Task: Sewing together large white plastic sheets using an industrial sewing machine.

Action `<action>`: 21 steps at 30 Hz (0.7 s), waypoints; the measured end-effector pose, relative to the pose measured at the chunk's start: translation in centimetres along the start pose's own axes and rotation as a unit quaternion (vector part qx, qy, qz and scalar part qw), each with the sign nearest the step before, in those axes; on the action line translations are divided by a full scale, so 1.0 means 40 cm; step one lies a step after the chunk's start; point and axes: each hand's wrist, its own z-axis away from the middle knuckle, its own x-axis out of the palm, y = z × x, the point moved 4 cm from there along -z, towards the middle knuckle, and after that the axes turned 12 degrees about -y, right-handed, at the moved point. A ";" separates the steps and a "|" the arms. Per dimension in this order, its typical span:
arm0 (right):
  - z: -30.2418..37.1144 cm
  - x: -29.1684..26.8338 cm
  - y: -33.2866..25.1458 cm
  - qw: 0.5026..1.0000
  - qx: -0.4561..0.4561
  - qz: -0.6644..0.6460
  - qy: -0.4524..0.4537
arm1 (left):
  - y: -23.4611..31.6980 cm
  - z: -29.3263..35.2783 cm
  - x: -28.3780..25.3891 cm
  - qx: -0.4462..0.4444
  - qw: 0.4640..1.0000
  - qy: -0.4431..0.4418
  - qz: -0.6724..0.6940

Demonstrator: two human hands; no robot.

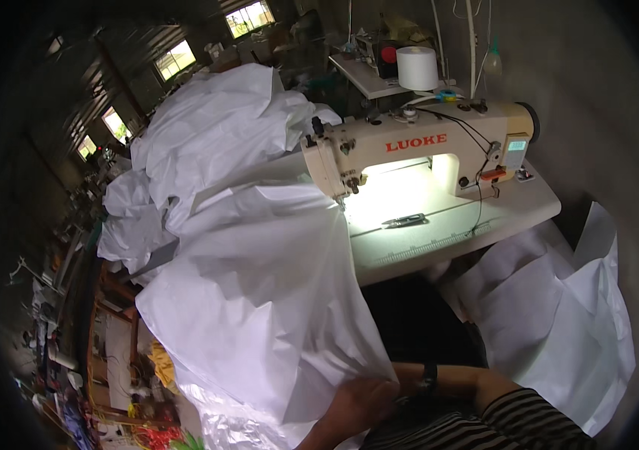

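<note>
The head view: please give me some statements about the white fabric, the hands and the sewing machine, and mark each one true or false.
1. The white fabric lies over the left side of the sewing table and hangs down toward the person. True.
2. The left hand touches the lower edge of the fabric. True.
3. The sewing machine is dark green. False: it is cream coloured.
4. The lamp at the needle is off. False: a bright light falls on the table under the machine arm.
5. A small pair of thread snips lies on the table under the machine arm. True.
6. A red spool stands behind the machine. False: the large thread spool is white.
</note>
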 end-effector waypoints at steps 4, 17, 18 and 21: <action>0.005 -0.057 0.045 0.988 -0.036 -0.079 0.125 | -0.051 -0.018 0.021 -0.101 0.969 -0.100 0.200; -0.067 -0.326 0.015 0.856 0.247 0.400 0.212 | -0.094 -0.043 -0.007 -0.063 0.996 -0.045 0.043; -0.080 -0.335 0.028 0.865 0.250 0.388 0.199 | -0.110 -0.051 -0.013 -0.062 0.996 -0.048 0.043; -0.122 -0.377 0.045 0.871 0.217 0.376 0.228 | -0.134 -0.085 -0.013 0.009 0.964 -0.119 -0.236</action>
